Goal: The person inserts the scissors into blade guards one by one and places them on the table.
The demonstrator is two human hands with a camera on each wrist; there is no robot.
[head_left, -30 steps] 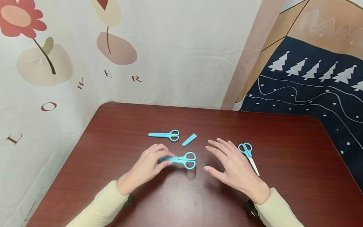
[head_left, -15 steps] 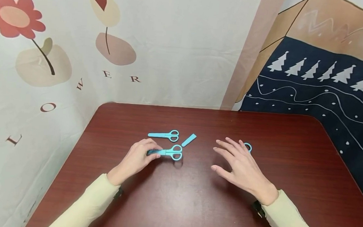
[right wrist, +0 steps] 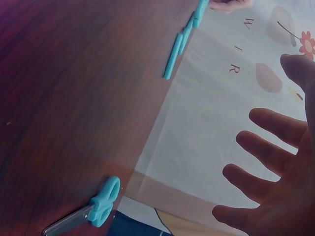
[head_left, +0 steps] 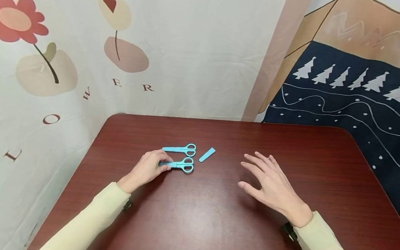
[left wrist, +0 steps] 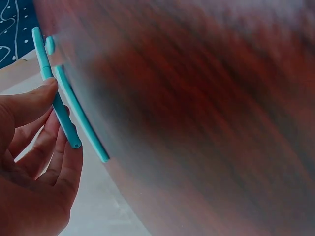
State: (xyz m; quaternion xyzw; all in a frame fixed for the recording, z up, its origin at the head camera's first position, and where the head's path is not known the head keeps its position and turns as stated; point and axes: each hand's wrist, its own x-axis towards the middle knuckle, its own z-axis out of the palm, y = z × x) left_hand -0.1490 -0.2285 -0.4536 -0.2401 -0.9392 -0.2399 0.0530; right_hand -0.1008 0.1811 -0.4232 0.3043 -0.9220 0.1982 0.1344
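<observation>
My left hand [head_left: 146, 167] pinches a pair of light-blue scissors [head_left: 179, 165] between thumb and fingers by its covered blades, handles pointing right. In the left wrist view the held scissors [left wrist: 63, 118] appear edge-on, apart from a second covered pair. That second pair of scissors [head_left: 176, 149] lies flat just behind, also pointing its handles right. A loose blue blade cover [head_left: 207, 155] rests to their right. My right hand [head_left: 273, 190] hovers over the table's right half, fingers spread, holding nothing. It hides the uncovered scissors [right wrist: 102, 204] from the head view; the right wrist view shows their bare metal blades.
The dark red-brown table [head_left: 200, 225] has rounded back corners. A pale curtain [head_left: 198, 55] with printed flowers and letters hangs behind and to its left. At the back right hangs a navy cloth [head_left: 355, 93] with white trees.
My left hand has carried the held scissors left and away from me, close to the other covered pair. My right hand has drifted right, covering the bare scissors in the head view.
</observation>
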